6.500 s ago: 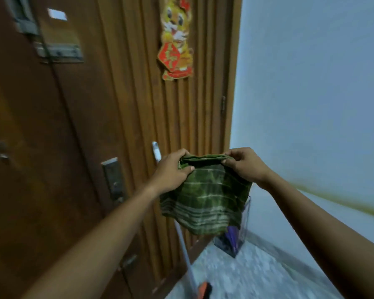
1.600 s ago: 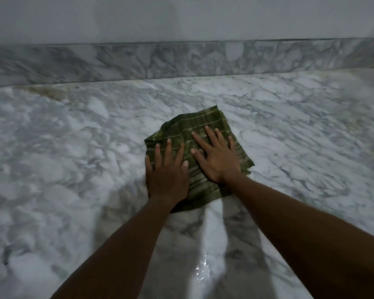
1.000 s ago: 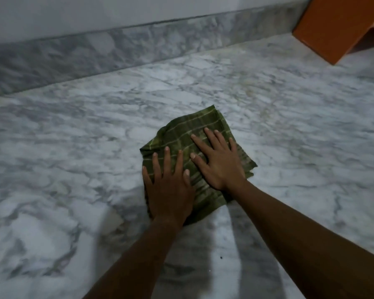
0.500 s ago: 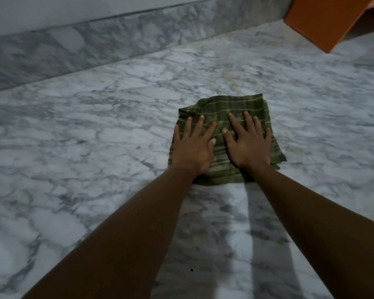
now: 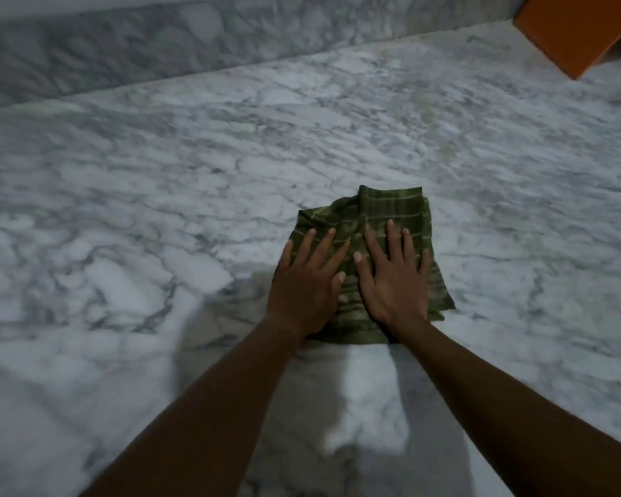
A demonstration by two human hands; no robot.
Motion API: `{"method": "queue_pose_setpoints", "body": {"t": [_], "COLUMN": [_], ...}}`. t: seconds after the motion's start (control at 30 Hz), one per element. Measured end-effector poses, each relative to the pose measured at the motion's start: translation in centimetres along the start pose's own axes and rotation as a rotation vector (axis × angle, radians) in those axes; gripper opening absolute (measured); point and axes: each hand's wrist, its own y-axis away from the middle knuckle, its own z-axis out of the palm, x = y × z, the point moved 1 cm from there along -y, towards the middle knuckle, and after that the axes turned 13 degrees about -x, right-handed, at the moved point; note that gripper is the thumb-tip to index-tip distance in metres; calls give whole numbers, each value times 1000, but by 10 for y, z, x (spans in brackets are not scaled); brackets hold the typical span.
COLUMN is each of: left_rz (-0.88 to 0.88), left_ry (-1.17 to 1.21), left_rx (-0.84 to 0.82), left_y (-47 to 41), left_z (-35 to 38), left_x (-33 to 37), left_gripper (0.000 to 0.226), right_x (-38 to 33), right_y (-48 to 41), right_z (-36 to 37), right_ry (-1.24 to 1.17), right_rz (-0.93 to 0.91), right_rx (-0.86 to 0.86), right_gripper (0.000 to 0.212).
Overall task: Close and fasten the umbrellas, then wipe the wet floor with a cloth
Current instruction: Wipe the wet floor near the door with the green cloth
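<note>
I have both hands flat on the dark green striped cloth [image 5: 391,213], which lies on the grey-veined white marble floor [image 5: 158,209], a little right of the middle of my view. It is well apart from the marble skirting [image 5: 122,48] along the wall. The left hand [image 5: 307,281] and the right hand [image 5: 395,281] sit side by side, thumbs nearly touching. The fingers are straight and spread, gripping nothing and only pressing down. I judge the palms are kept wide like this so my weight spreads over as much fabric as possible. That lets the cloth drag the wet off the floor instead of skating over it. The forearms reach out straight ahead of me, which suits a push-and-pull stroke.

Compared with half a second ago, the cloth has come back towards me. It sat higher in the view then, and it lay as a neat flat rectangle. Now its far left corner has rucked up, and a ridge runs between my two hands, so I take it I am on the pull stroke. The orange slanted panel [image 5: 570,30] at the top right has barely shifted, so the movement is mostly the cloth's. The wet glint I saw near me earlier does not show now. No umbrellas are in view.
</note>
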Motion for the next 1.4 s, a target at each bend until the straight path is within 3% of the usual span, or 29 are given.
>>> {"method": "queue_pose_setpoints", "body": {"t": [0.2, 0.47, 0.6, 0.7, 0.87, 1.07, 1.23, 1.4], "left_rz": [-168, -675, -836, -953, -1201, -1372, -1402, -1407], "left_ry": [51, 149, 166, 161, 206, 314, 338, 360], "left_rx": [-15, 48, 61, 72, 180, 229, 232, 229], "left_y": [166, 410, 488, 535, 609, 616, 609, 581], "left_z": [3, 11, 9, 5, 13, 28, 43, 60], "left_x": [-131, -309, -393, -462, -535, -505, -430, -339], "left_gripper": [53, 53, 54, 58, 59, 55, 56, 58], "right_x": [-162, -422, -539, -629, -766, -782, -718, -629], "right_y": [80, 133, 162, 177, 212, 220, 225, 229], "right_z": [59, 132, 166, 199, 245, 246, 233, 212], "right_ry": [88, 313, 365, 383, 388, 545, 568, 543], "right_rz": [-260, -840, -1039, -1117, -1170, -1353, -1580, -1635], "right_rx": [-203, -444, -369, -292, -341, -349, -323, -388], "right_gripper": [77, 88, 87, 74, 67, 66, 64, 61]}}
